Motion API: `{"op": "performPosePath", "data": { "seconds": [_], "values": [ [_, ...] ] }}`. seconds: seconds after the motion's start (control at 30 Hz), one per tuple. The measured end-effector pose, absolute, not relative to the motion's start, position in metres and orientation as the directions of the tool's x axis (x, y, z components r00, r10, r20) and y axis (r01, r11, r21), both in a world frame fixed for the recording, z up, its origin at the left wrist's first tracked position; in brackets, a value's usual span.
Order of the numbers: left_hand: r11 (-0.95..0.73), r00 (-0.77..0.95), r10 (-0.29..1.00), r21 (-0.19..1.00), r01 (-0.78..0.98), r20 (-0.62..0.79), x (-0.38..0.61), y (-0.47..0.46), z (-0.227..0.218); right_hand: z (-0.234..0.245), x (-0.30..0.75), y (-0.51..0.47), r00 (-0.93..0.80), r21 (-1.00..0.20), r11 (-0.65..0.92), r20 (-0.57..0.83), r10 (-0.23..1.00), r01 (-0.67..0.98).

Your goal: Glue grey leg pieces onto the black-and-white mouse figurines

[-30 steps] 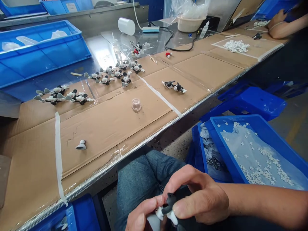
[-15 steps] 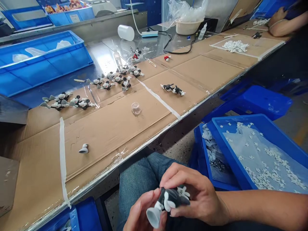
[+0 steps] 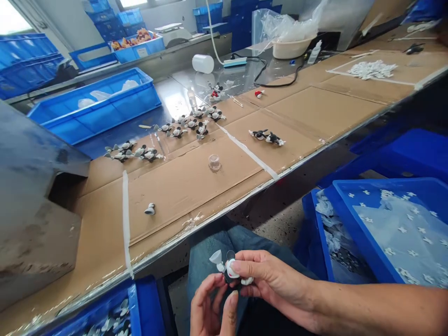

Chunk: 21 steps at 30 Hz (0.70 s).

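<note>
1. Head view: the right hand (image 3: 269,280) pinches a small glossy plastic figure (image 3: 229,269), black and white with a pale funnel-shaped piece, low over the lap, below the table (image 3: 315,112) edge.
2. The left hand (image 3: 210,310) sits just under it, fingers loosely curled; whether it touches the figure is hard to tell.
3. Matte cardboard, taped in strips, covers the table; more figures (image 3: 196,125) lie in rows far back.
4. A blue bin (image 3: 350,219) of white bits stands close by on the right, leaving bare cardboard ahead.

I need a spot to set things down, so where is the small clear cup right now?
In the head view, the small clear cup stands mid-table on the cardboard, just left of the white tape strip.
</note>
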<state>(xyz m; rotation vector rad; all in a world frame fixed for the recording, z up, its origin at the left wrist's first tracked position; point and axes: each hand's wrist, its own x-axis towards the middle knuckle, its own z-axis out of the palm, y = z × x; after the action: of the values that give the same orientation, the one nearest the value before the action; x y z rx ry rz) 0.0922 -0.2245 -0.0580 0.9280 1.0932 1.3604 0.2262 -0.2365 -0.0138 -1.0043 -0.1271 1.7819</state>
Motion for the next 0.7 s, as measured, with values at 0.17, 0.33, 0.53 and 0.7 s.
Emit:
{"op": "performPosePath", "data": {
  "seconds": [0.17, 0.33, 0.53, 0.7],
  "values": [
    [0.125, -0.217, 0.956, 0.942, -0.313, -0.199, 0.089, -0.236, -0.049, -0.023, 0.211, -0.238, -0.246, -0.450, -0.520, -0.536, 0.807, -0.725],
    [-0.030, -0.313, 0.949, 0.970, -0.239, -0.048, 0.078, -0.246, -0.044, -0.019, 0.201, -0.239, -0.243, -0.568, -0.517, -0.488, 0.838, -0.640],
    [-0.070, -0.262, 0.965, 0.975, -0.212, 0.012, 0.055, -0.262, -0.047, -0.018, 0.195, -0.241, -0.233, -0.722, -0.490, -0.433, 0.871, -0.488],
    [0.041, -0.317, 0.942, 0.973, -0.225, -0.112, 0.039, -0.281, -0.048, -0.026, 0.187, -0.244, -0.294, -0.862, -0.438, -0.362, 0.884, -0.254]
  ]
}}
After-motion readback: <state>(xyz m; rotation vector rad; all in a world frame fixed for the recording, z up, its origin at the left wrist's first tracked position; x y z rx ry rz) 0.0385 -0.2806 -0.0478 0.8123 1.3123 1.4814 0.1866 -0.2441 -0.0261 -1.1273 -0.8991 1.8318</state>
